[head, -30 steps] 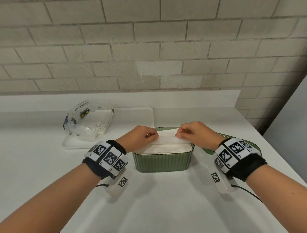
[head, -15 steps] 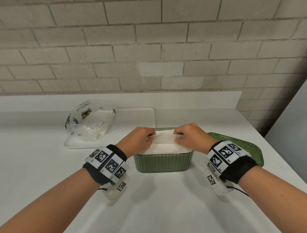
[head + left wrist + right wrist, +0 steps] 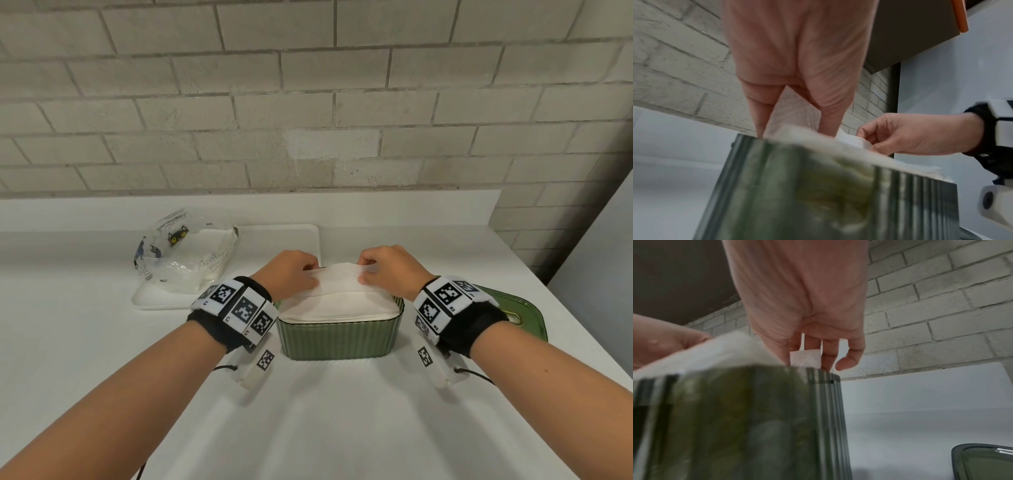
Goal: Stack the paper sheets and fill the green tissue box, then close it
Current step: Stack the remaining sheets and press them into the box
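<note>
Brimming green tissue box (image 3: 337,337), top sheet (image 3: 337,277) lifted

A white tabletop (image 3: 342,428) fills the lower half of the head view and runs back to a low white ledge (image 3: 239,209). Behind the ledge stands a wall of pale grey brick (image 3: 308,102). On the left part of the tabletop lies a flat white tray (image 3: 284,240) with rounded corners. A crumpled clear plastic bag (image 3: 181,250) with small printed pictures and lettering sits on the tray's left part, white material showing inside it. At the far right edge, a plain grey-white panel (image 3: 603,267) stands upright beside the tabletop.
</note>
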Demonstrator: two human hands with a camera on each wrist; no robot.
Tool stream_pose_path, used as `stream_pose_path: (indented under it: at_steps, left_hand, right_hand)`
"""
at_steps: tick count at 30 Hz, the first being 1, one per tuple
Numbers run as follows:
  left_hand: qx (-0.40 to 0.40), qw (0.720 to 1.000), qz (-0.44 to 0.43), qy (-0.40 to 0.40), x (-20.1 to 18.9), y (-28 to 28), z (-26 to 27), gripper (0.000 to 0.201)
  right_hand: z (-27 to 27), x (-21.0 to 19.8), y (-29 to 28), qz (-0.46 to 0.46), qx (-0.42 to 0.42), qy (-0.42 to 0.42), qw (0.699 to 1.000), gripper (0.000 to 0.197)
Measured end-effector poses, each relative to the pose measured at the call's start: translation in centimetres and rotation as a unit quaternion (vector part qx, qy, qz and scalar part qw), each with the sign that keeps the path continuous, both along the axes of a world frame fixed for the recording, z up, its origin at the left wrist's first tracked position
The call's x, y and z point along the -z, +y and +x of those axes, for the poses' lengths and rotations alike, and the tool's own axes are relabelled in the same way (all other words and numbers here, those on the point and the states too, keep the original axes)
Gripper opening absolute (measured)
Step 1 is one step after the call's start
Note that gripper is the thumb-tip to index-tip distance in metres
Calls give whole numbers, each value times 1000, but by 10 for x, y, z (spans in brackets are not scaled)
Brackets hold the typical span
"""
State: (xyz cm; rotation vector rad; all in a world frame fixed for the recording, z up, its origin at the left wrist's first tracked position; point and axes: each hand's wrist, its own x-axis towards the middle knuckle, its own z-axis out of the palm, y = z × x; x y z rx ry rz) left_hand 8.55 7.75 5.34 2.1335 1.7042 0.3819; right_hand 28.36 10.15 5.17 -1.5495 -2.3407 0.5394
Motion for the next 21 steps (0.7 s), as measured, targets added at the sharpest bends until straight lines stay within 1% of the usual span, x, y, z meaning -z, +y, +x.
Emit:
stream_pose_path:
  at_steps: [3, 7, 10, 13, 17, 21]
  left_hand:
    - [-7, 1000, 0, -1, 3, 2, -1, 11]
    - [2, 1000, 17, -9, 5, 3, -2, 11]
    - [21, 999, 45, 19, 8, 3, -4, 4]
    - [48, 995, 79, 44, 16, 3, -6, 9]
    - [71, 985, 137, 77, 27, 0, -8, 9]
    - [82, 974, 193, 82, 32, -3, -15, 11]
  right_hand:
    - [-2, 3, 2, 11, 7, -18, 1000, 15]
    - [-4, 5, 3, 22, 11, -19, 1000, 12]
    - [-2, 4, 1, 20, 8, -25, 999, 13]
    - [1, 6, -1, 37, 0, -38, 999, 13]
    - [2, 14, -5, 104, -30, -88, 990, 12]
    - [5, 19, -12, 226, -60, -110, 966, 13]
